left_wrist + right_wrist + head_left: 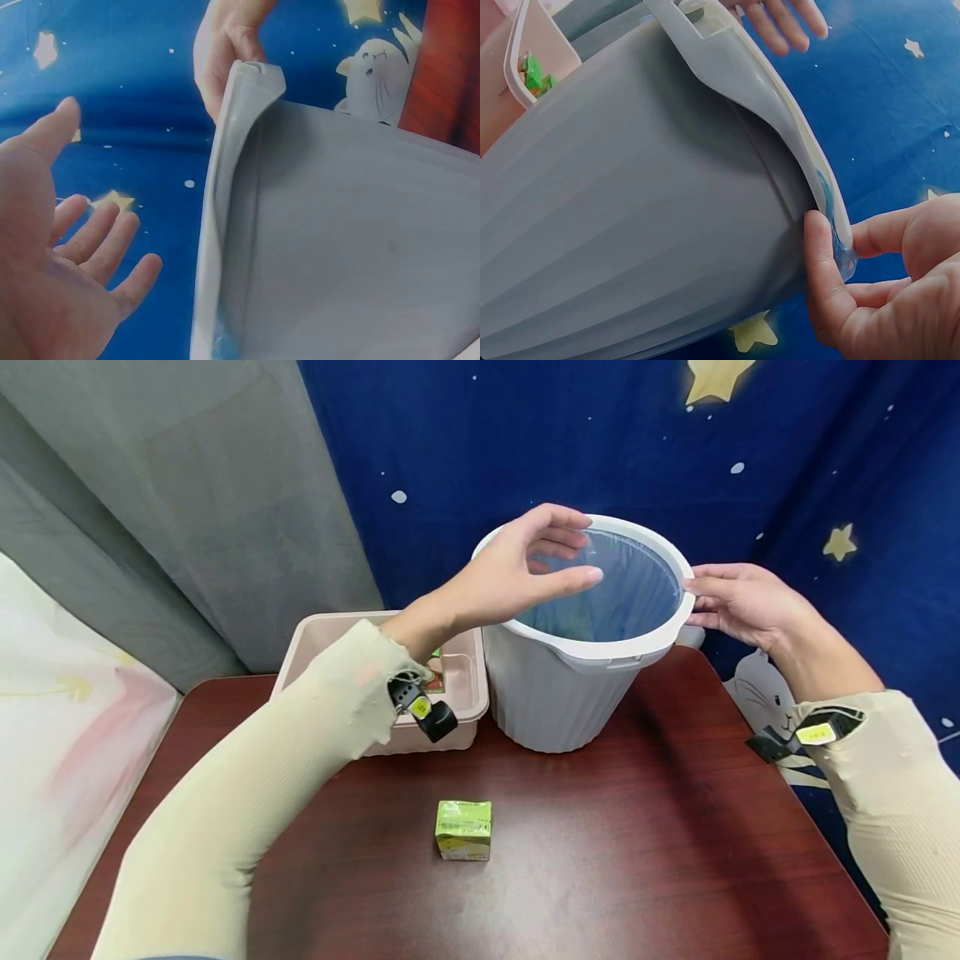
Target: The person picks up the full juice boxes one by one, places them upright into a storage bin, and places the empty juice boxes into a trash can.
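Note:
A light grey trash can [558, 702] with a white rim stands upright on the table. A clear bluish trash bag [626, 589] lines its inside. My right hand [750, 606] pinches the can's right rim between thumb and fingers; in the right wrist view a bit of the bag [845, 264] pokes out at that grip. Over the left side of the can's mouth hovers my left hand [517, 564], fingers spread and relaxed, holding nothing. The left wrist view shows this left hand [67, 247] apart from the rim.
Left of the can, a pink plastic basket [461, 737] holds a green and red package [435, 681], partly hidden by the left forearm. A small green carton [463, 832] sits nearer on the dark red table [600, 860]. A blue starry curtain [450, 435] hangs behind.

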`<state>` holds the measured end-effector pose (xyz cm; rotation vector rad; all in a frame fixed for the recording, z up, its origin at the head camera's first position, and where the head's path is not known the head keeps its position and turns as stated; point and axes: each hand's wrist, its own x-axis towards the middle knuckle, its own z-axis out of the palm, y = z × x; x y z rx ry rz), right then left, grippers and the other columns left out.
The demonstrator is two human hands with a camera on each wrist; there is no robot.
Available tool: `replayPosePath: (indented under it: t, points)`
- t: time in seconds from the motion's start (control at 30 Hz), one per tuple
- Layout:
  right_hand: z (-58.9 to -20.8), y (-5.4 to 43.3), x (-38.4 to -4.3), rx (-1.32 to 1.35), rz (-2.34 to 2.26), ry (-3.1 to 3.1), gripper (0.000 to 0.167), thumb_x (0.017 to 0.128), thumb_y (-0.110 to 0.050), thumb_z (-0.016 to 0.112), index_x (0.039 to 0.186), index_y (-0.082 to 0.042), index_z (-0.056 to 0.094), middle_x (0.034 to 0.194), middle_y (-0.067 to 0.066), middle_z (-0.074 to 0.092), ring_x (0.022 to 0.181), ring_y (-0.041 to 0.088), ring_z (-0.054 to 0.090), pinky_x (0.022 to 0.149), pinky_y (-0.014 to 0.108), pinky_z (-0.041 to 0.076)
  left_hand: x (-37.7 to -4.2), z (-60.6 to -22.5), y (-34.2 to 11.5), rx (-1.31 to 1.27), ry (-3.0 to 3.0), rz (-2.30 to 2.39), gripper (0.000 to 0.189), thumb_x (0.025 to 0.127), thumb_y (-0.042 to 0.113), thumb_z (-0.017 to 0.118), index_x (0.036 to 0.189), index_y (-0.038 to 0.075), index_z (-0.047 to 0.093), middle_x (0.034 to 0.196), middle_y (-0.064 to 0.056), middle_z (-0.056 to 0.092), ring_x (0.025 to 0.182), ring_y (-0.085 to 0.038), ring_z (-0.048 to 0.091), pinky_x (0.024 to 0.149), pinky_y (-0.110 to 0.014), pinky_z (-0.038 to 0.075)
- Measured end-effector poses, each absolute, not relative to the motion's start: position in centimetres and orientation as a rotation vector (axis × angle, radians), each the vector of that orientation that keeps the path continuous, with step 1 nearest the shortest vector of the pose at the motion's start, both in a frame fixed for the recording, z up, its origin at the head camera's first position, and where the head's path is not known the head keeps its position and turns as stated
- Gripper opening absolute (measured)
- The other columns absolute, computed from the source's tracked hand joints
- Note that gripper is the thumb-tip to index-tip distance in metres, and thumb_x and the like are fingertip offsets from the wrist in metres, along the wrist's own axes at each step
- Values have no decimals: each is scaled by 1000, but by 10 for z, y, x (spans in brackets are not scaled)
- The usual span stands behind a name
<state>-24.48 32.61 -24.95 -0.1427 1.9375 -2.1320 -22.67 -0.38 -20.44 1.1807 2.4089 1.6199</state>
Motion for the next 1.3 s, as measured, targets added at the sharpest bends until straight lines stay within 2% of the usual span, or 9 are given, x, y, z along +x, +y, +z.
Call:
replayPosePath:
  t: [0.27,0.53,0.73,0.83,0.97,1.1,1.3]
  points:
    - [-249,325,-245,-156,-2130,1935,22,103,3,54,101,-6,74,97,7,74,85,16,72,70,30,61,-204,-197,-40,1274,2327,1709,30,98,13,69,125,4,63,119,-5,67,107,-15,66,99,-32,51]
    - [-248,322,-244,-132,-2122,1951,22,103,3,54,101,-7,73,97,7,74,85,15,72,70,29,61,-169,-218,-90,1310,2372,1556,28,96,4,69,123,1,65,118,-4,68,105,-18,66,94,-36,54]
    - [-245,321,-244,-146,-2124,1949,21,102,3,56,102,-7,74,99,7,74,87,16,72,71,30,61,-143,-252,-126,1219,2490,1368,36,92,7,75,127,11,67,123,3,67,108,-11,63,88,-29,55]
    - [-245,322,-244,-149,-2139,1934,22,102,3,55,102,-7,74,99,7,74,87,16,72,70,30,61,-135,-271,-140,1190,2501,1353,40,91,7,76,129,14,66,129,3,65,113,-12,61,93,-30,53]
    - [-246,322,-243,-145,-2148,1923,22,102,3,55,102,-6,74,99,7,74,87,16,72,71,30,61,-127,-303,-155,1167,2495,1363,45,90,6,78,132,14,62,129,6,63,119,-15,59,103,-29,48]
    - [-247,321,-242,-153,-2143,1924,22,102,3,55,103,-6,75,100,7,74,87,16,72,71,31,61,-117,-338,-166,1117,2507,1396,51,88,6,79,134,16,60,130,6,63,122,-17,58,105,-25,45]
    - [-246,321,-241,-156,-2152,1917,21,102,4,55,103,-5,75,99,8,74,86,16,72,70,31,61,-101,-396,-164,1119,2460,1594,65,81,5,84,140,12,56,133,-1,63,124,-20,57,108,-29,41]
